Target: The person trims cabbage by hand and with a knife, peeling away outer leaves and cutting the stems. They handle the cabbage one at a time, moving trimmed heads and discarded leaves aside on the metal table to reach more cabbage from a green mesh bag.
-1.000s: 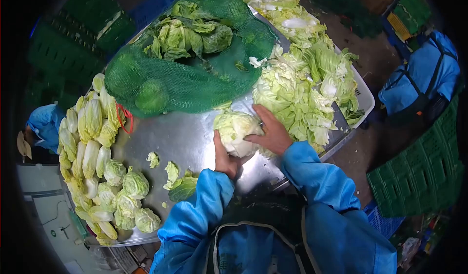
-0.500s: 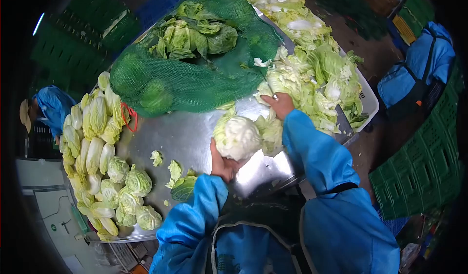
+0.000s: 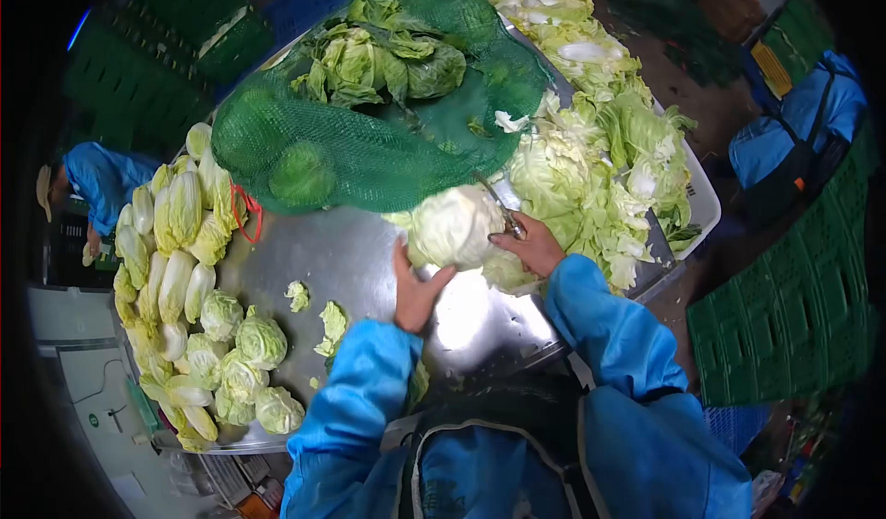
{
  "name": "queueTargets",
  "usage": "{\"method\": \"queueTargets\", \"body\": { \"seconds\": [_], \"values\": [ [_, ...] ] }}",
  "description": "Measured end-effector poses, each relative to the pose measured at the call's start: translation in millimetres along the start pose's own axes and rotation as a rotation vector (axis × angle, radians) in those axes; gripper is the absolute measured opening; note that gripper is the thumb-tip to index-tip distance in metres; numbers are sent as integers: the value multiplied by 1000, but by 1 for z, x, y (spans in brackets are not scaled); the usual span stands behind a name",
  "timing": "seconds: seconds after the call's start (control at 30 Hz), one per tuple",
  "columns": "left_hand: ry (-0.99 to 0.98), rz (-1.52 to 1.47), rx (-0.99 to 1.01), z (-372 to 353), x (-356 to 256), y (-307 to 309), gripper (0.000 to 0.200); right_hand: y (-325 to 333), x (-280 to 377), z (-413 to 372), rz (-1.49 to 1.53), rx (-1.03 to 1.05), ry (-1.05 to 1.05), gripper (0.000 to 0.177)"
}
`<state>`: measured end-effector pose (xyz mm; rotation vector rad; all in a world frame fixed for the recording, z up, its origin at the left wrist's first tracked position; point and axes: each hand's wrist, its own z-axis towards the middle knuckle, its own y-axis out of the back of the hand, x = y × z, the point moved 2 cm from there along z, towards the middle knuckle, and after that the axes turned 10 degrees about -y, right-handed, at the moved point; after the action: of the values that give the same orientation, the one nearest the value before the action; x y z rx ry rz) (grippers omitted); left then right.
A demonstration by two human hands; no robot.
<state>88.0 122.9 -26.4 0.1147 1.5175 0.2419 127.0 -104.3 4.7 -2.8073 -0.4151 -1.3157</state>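
Observation:
A pale, trimmed cabbage (image 3: 455, 230) rests on the metal table in front of me. My left hand (image 3: 417, 290) grips its near left side, thumb spread along the front and fingers against the left. In my right hand (image 3: 533, 245) is a knife (image 3: 510, 221), its blade angled up and leftward beside the cabbage's right side; the fingers are wrapped round the handle. Under and right of the cabbage lies a loose pale green leaf (image 3: 509, 274). Another leafy cabbage heap (image 3: 544, 168) borders the right hand.
A green mesh sack (image 3: 360, 155) with cabbages (image 3: 355, 67) covers the table's far side. Trimmed leaves (image 3: 637, 187) fill a white bin (image 3: 706, 210) at right. Napa cabbages (image 3: 175, 214) and small cabbages (image 3: 245, 381) line the left edge. A person in blue (image 3: 101, 182) is at far left.
The cabbage has moved slightly away from me and turned, showing a smoother side. My left hand has shifted up beside it; my right hand with the knife has come down nearer to it.

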Motion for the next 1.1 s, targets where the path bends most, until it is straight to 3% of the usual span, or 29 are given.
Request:
{"method": "queueTargets", "body": {
  "seconds": [0.03,0.17,0.23,0.27,0.3,0.37,0.5,0.57,0.97,1.0,1.07,1.1],
  "values": [
    [-66,-140,125,16,-6,-9,91,0,1,-2,5,45,-141,61],
    [-44,-288,47,56,-7,-38,93,-3,-21,0,51,-54,-45,51],
    [-132,-88,64,60,-2,-44,95,3,-36,-5,-155,-576,508,31],
    [-125,-92,71,58,0,-46,95,7,-33,-12,-350,-614,530,27],
    [-155,-6,59,56,0,-47,97,8,-28,-17,-349,-619,520,27],
    [-191,80,53,54,-3,-48,98,5,-22,-15,-627,-454,278,21],
    [-212,263,80,58,-33,-41,99,0,-31,4,-645,-443,243,23],
    [-467,443,148,70,-49,-46,100,-1,-32,10,-649,-429,192,23],
    [-381,347,223,84,-25,-42,101,5,-37,105,-793,-390,-101,36],
    [-367,303,222,82,-19,-35,103,10,-48,107,-801,-395,-94,36],
    [-302,111,220,70,-2,-18,110,28,-61,108,-718,-358,165,33],
    [-238,-38,231,54,5,-6,109,41,-53,93,-622,-233,126,29]
  ]
}}
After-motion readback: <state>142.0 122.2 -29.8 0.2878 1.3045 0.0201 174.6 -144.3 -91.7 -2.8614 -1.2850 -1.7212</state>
